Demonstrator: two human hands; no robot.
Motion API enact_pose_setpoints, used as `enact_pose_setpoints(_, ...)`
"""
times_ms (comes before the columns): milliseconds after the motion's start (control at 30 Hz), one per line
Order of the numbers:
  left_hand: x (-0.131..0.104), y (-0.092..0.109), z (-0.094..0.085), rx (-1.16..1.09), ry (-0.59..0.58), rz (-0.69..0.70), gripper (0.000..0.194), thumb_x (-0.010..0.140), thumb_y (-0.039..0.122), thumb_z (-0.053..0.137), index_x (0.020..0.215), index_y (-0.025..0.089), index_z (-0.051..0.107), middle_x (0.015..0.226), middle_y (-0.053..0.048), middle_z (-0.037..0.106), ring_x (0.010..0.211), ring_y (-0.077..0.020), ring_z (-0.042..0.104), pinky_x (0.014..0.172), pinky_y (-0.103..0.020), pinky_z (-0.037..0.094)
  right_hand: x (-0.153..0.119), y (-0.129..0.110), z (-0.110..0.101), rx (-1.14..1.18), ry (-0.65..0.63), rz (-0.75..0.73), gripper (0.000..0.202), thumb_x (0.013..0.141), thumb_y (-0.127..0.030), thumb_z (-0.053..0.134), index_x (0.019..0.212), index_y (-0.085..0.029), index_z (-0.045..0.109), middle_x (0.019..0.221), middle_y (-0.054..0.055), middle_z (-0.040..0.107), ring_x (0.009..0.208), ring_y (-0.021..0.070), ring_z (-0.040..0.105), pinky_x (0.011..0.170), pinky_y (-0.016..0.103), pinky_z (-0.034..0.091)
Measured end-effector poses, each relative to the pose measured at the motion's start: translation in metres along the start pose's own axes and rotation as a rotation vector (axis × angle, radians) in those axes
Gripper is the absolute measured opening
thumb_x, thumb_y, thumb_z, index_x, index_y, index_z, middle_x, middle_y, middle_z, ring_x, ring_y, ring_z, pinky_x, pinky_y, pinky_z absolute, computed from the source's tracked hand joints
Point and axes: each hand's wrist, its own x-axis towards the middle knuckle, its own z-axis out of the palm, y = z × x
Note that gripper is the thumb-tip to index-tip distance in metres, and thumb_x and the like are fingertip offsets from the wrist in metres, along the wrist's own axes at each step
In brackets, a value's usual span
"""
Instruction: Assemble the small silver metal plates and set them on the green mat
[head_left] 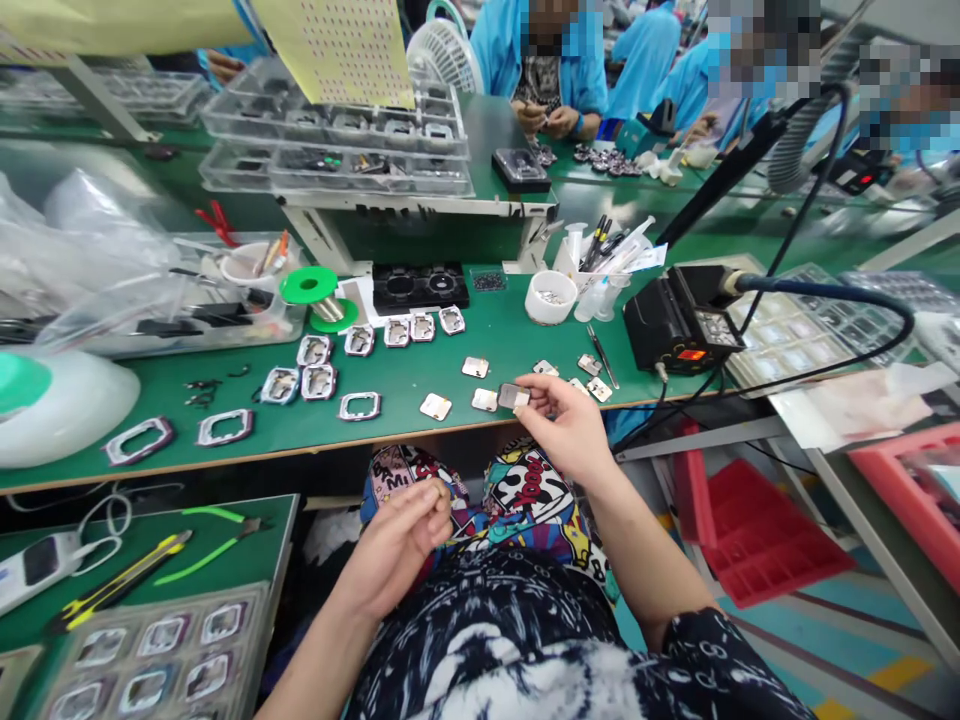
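Between the thumb and fingers of my right hand [566,425] is a small grey and silver rectangular plate [514,397], held just over the front edge of the bench. Beside it on the green mat lie several similar silver plates, such as one silver plate [436,406] to the left. My left hand [409,535] hovers over my lap, below the bench edge, with thumb and fingertips pinched together; whatever they hold, if anything, is too small to make out. An empty metal watch-like frame [360,405] lies further left, near several frames with parts inside, one of them a filled frame [319,381].
A solder spool [319,300], a white cup [551,298] and tweezers [603,356] stand or lie around the mat. The black soldering station [679,320] is at the right, its cable arching over. A frame tray [157,650] and green-handled pliers [214,540] sit lower left. Co-workers sit opposite.
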Motion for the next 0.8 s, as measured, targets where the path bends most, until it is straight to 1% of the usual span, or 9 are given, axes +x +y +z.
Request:
enact_pose_setpoints(133,0.004,-0.016,-0.004,-0.033,0.01,-0.033,0.013,0.094,0.024,0.076,0.093,0.012,0.071,0.083,-0.002,0.051,0.071,-0.0106,0.042,0.063,-0.025,0.039,0.027,0.003,-0.002,-0.262,-0.018,-0.137,0.033,0.089,-0.018,0.065,0.121,-0.021,0.075,0.093,0.003,0.071,0.08,0.0173,0.064,0.076,0.032,0.053)
enact_pose_setpoints(233,0.005,-0.02,-0.006,-0.062,0.011,-0.03,0.011,0.091,0.022,0.077,0.091,0.012,0.071,0.082,-0.002,0.053,0.071,-0.0111,0.044,0.064,-0.026,0.039,0.045,0.003,0.001,-0.515,-0.071,-0.217,0.034,0.091,-0.016,0.063,0.123,-0.019,0.074,0.094,0.005,0.074,0.086,0.0213,0.066,0.081,0.035,0.052)
enact_pose_setpoints(300,0.005,-0.021,-0.006,-0.068,0.014,-0.029,0.01,0.091,0.021,0.075,0.09,0.012,0.071,0.08,-0.002,0.054,0.07,-0.0109,0.045,0.064,-0.025,0.039,0.053,0.003,0.003,-0.668,-0.118,-0.253,0.038,0.093,-0.014,0.059,0.128,-0.016,0.072,0.1,0.009,0.076,0.092,0.0251,0.067,0.087,0.039,0.052)
enact_pose_setpoints(367,0.005,-0.021,-0.006,-0.064,0.023,-0.033,0.009,0.09,0.02,0.074,0.09,0.012,0.071,0.079,-0.002,0.056,0.068,-0.0108,0.045,0.064,-0.026,0.039,0.056,0.003,0.002,-0.779,-0.133,-0.279,0.042,0.095,-0.012,0.053,0.135,-0.013,0.069,0.11,0.013,0.077,0.099,0.0289,0.068,0.091,0.043,0.051)
enact_pose_setpoints(400,0.005,-0.021,-0.006,-0.061,0.031,-0.036,0.008,0.089,0.02,0.073,0.091,0.012,0.072,0.079,-0.002,0.057,0.068,-0.0108,0.045,0.064,-0.026,0.04,0.056,0.003,0.001,-0.813,-0.118,-0.292,0.044,0.096,-0.012,0.05,0.137,-0.011,0.067,0.116,0.015,0.077,0.103,0.0303,0.067,0.093,0.044,0.051)
enact_pose_setpoints(467,0.006,-0.023,-0.008,-0.055,0.047,-0.042,0.009,0.088,0.019,0.072,0.093,0.011,0.073,0.079,-0.003,0.058,0.067,-0.0112,0.046,0.065,-0.027,0.041,0.05,0.005,-0.005,-0.831,-0.048,-0.326,0.044,0.098,-0.013,0.047,0.138,-0.01,0.066,0.123,0.017,0.075,0.107,0.0318,0.067,0.096,0.046,0.05)
enact_pose_setpoints(567,0.008,-0.027,-0.013,-0.064,0.059,-0.047,0.013,0.086,0.016,0.069,0.096,0.011,0.075,0.08,-0.004,0.061,0.066,-0.0125,0.049,0.065,-0.029,0.042,0.032,0.011,-0.019,-0.768,0.034,-0.366,0.036,0.102,-0.018,0.049,0.131,-0.014,0.069,0.122,0.014,0.074,0.108,0.0305,0.066,0.1,0.046,0.05)
enact_pose_setpoints(667,0.011,-0.027,-0.015,-0.099,0.052,-0.067,0.02,0.081,0.014,0.065,0.097,0.011,0.076,0.082,-0.005,0.062,0.068,-0.0139,0.051,0.067,-0.03,0.044,0.014,0.016,-0.03,-0.773,0.003,-0.362,0.03,0.103,-0.028,0.058,0.128,-0.016,0.07,0.119,0.014,0.071,0.108,0.0302,0.063,0.099,0.045,0.05)
enact_pose_setpoints(800,0.017,-0.022,-0.011,-0.091,-0.002,-0.101,0.023,0.079,0.014,0.064,0.098,0.011,0.076,0.083,-0.005,0.062,0.068,-0.0141,0.052,0.068,-0.03,0.045,0.004,0.021,-0.032,-0.926,-0.079,-0.337,0.045,0.1,-0.04,0.068,0.136,-0.014,0.068,0.119,0.017,0.063,0.109,0.0332,0.055,0.097,0.049,0.049)
